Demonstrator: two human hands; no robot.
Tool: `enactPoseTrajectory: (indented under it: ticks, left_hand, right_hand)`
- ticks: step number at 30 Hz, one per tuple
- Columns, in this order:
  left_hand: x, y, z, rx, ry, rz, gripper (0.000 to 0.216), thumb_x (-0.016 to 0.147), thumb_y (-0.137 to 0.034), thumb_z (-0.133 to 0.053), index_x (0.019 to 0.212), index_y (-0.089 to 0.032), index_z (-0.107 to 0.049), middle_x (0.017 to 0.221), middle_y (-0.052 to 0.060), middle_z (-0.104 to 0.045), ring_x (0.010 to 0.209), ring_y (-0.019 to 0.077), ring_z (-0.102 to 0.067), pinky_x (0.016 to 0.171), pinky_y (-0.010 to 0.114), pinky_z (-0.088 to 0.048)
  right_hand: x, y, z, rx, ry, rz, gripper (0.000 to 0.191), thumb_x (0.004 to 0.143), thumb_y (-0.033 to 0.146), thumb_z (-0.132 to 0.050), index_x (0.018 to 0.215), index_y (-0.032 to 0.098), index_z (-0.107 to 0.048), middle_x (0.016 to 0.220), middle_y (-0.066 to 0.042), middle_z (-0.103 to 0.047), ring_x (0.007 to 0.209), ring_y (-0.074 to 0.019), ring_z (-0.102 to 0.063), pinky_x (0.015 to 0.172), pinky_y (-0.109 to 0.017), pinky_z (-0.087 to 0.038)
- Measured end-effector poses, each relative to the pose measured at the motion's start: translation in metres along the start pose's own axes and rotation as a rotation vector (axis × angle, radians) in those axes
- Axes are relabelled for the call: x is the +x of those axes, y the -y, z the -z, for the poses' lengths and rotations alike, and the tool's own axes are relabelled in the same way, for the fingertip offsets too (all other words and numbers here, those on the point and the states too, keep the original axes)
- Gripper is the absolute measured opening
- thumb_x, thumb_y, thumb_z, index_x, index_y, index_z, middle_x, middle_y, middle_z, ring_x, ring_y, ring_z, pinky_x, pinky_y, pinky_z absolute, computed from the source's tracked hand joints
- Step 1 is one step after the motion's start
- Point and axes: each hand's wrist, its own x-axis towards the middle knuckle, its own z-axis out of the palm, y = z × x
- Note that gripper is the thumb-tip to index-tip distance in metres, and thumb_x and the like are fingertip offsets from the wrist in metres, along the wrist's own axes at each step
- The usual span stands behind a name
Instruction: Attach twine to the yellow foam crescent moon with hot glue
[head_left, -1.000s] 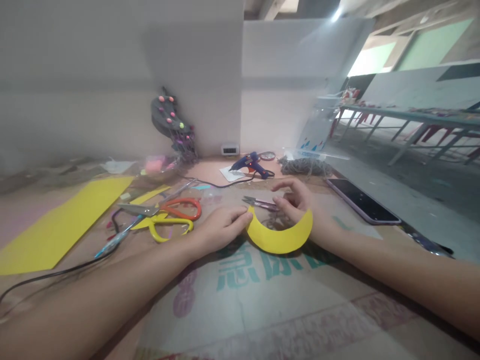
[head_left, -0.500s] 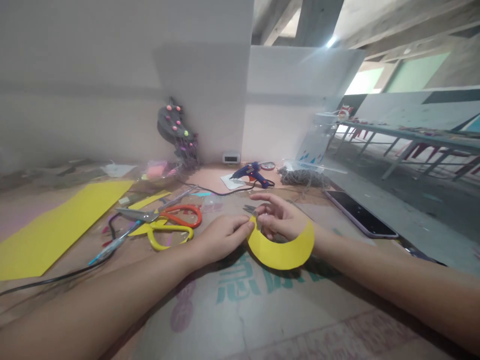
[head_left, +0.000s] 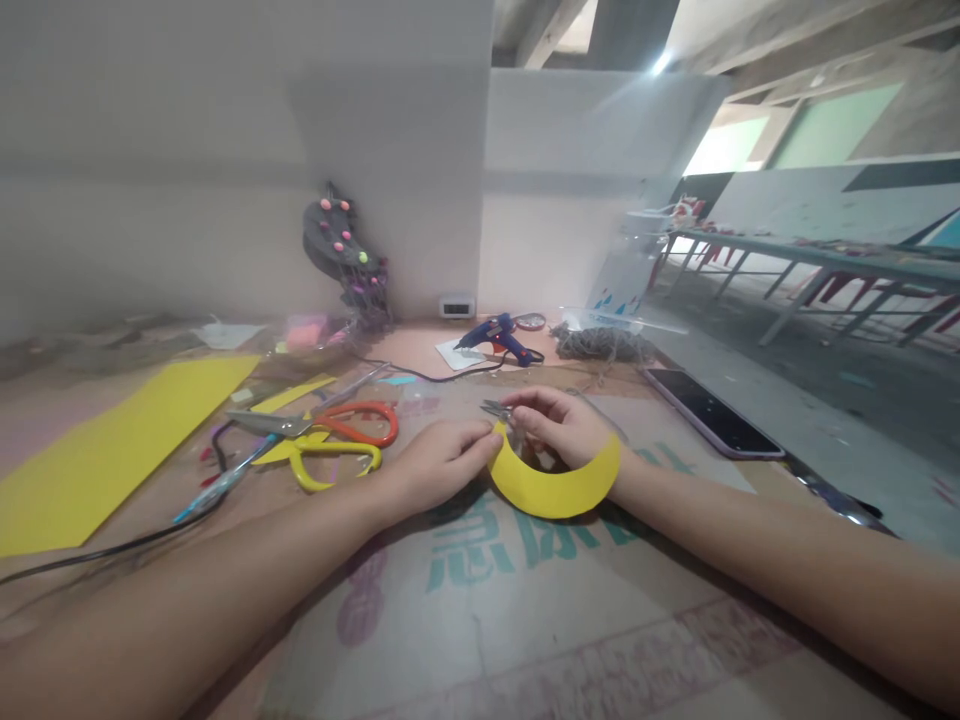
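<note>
Head view, and at the centre of it all is a yellow paper crescent [head_left: 556, 492], up above the table, its left tip pinched between the thumb and fingers of the left hand [head_left: 454, 460]. That grip is narrow, right at the end of the strip, so the crescent's long axis runs off rightward from it, the belly curving toward the wearer and the hollow facing away. Its far end passes in front of the right wrist; whether it touches there, I can't say. The right hand [head_left: 562, 425] sits behind the hollow, fingers curled around a small pair of snips [head_left: 493, 408], the blades pointing left, just beyond the pinched tip. So here's the relation that counts: the left hand has the tip, and the blades lie right beside it. How far the blades are parted is too small to judge. Further out, big scissors [head_left: 367, 424] with one orange and one yellow handle lie to the left, then a large yellow sheet [head_left: 142, 445]. Beyond the hands rests a blue glue gun [head_left: 499, 332]; over on the right, a phone [head_left: 712, 410].
</note>
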Motion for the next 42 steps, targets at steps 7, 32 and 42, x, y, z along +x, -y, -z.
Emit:
enactPoseTrajectory:
  ticks: [7,32,42]
  left_hand:
    - [0.000,-0.002,0.000,-0.023,0.003,-0.022,0.037,0.097,-0.038,-0.034,0.069,-0.018,-0.048,0.069,-0.001,-0.054,0.066,0.0131,-0.049,0.061,0.025,-0.035]
    - [-0.001,-0.002,-0.001,0.068,0.018,-0.030,0.037,0.097,-0.039,-0.034,0.068,-0.018,-0.042,0.064,-0.003,-0.045,0.062,0.0124,-0.044,0.058,0.026,-0.031]
    - [0.000,-0.001,0.000,-0.020,0.000,0.008,0.036,0.096,-0.041,-0.038,0.070,-0.018,-0.045,0.065,-0.003,-0.046,0.064,0.0116,-0.045,0.059,0.024,-0.032]
  right_hand:
    - [0.001,-0.004,0.003,0.066,0.156,-0.048,0.055,0.068,0.031,-0.078,0.116,0.022,-0.052,0.095,-0.001,-0.061,0.041,-0.0009,-0.044,0.036,-0.019,-0.033]
    - [-0.001,-0.007,-0.001,0.143,0.057,-0.056,0.045,0.069,0.054,-0.075,0.088,0.017,-0.059,0.050,0.009,-0.047,0.041,-0.0063,-0.043,0.042,-0.021,-0.029]
    - [-0.004,0.000,-0.001,0.056,0.043,-0.065,0.042,0.068,0.053,-0.075,0.082,0.017,-0.057,0.052,0.007,-0.052,0.043,-0.0056,-0.044,0.042,-0.020,-0.030]
